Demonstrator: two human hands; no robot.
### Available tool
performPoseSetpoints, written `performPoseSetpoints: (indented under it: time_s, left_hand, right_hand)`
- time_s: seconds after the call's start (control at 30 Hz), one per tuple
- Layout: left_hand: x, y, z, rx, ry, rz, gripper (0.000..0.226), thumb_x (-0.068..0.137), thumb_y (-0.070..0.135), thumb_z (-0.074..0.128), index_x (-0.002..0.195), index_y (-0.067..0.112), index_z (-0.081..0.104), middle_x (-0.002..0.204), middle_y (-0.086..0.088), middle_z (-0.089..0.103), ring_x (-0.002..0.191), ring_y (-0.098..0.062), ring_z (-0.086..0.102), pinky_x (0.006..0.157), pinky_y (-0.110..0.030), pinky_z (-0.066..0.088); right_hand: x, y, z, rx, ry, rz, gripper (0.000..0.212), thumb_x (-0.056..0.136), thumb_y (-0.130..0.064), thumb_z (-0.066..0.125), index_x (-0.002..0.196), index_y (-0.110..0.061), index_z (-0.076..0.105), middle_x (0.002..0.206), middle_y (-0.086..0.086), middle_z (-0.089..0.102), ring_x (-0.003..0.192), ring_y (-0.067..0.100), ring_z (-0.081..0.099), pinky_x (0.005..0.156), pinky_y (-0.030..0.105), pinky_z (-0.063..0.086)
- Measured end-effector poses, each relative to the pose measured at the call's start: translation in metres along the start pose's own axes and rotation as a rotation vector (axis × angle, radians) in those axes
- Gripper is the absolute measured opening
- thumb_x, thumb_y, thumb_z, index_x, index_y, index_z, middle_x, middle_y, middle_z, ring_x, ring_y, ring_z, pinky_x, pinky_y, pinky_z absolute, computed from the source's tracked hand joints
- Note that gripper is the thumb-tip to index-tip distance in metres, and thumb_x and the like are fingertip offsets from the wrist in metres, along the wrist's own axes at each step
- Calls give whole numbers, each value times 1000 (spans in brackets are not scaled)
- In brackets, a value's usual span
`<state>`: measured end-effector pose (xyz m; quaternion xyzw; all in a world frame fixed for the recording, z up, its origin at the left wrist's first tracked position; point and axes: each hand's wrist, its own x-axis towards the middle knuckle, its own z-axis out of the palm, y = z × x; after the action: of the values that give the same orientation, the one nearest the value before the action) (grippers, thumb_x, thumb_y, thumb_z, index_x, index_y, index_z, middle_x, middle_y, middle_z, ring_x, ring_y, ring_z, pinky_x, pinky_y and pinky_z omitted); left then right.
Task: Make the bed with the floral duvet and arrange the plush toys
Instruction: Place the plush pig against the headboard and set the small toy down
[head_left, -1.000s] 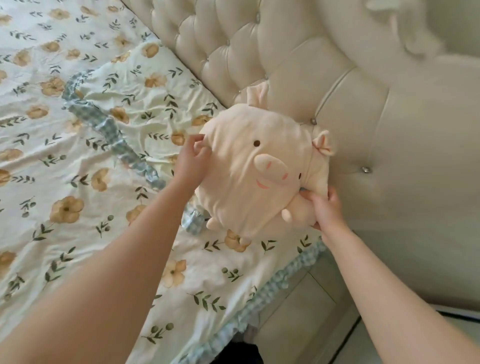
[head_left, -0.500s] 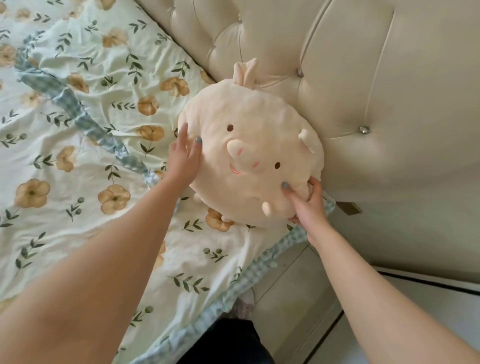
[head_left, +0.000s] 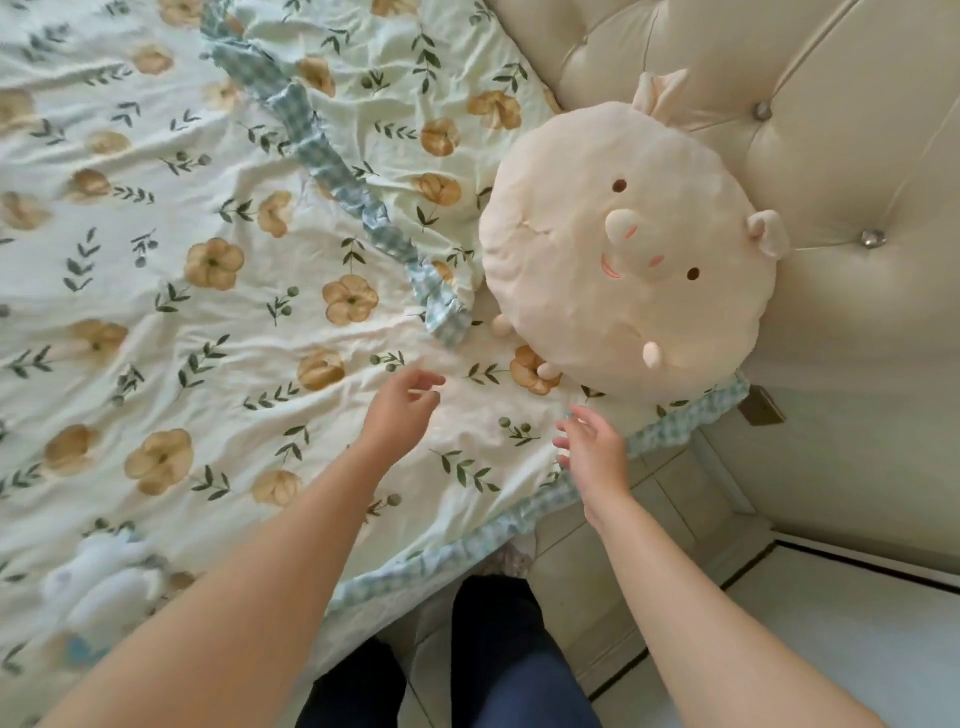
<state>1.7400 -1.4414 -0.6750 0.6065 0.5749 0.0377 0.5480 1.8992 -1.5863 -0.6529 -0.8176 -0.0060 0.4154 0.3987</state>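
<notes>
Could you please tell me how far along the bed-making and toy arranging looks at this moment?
Done: the floral duvet is spread, though wrinkled, and the round peach plush pig leans against the tufted cream headboard. In hand: nothing; the left hand and right hand hover open, touching nothing. Left: the blurry white plush toy near the bed's edge probably needs placing.

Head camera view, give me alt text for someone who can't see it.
A round cream pig plush leans against a tufted beige headboard at the corner of a bed covered by a floral duvet. The left hand and right hand hover open and empty just below it. A white plush lies blurred at lower left.
</notes>
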Motion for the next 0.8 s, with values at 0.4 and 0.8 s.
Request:
performPoseSetpoints:
  time_s: [0.4, 0.8]
  left_hand:
    - [-125, -211, -189, 143, 412, -191, 25, 88, 14, 55, 108, 24, 63, 125, -2, 48, 123, -22, 37, 98, -37, 34]
    - [-157, -360, -237, 234, 196, -136, 91, 78, -5, 64, 145, 44, 27, 158, 4, 12, 134, -26, 31, 103, -45, 41]
  right_hand:
    - [-147, 52, 239, -484, -484, -145, 21, 96, -16, 53, 113, -19, 65, 112, -4, 64, 105, 14, 60, 83, 27, 51]
    - [-207, 120, 382, -1010, -750, -400, 50, 84, -1, 52, 129, -24, 48, 121, 1, 61, 102, 21, 61, 81, 35, 52]
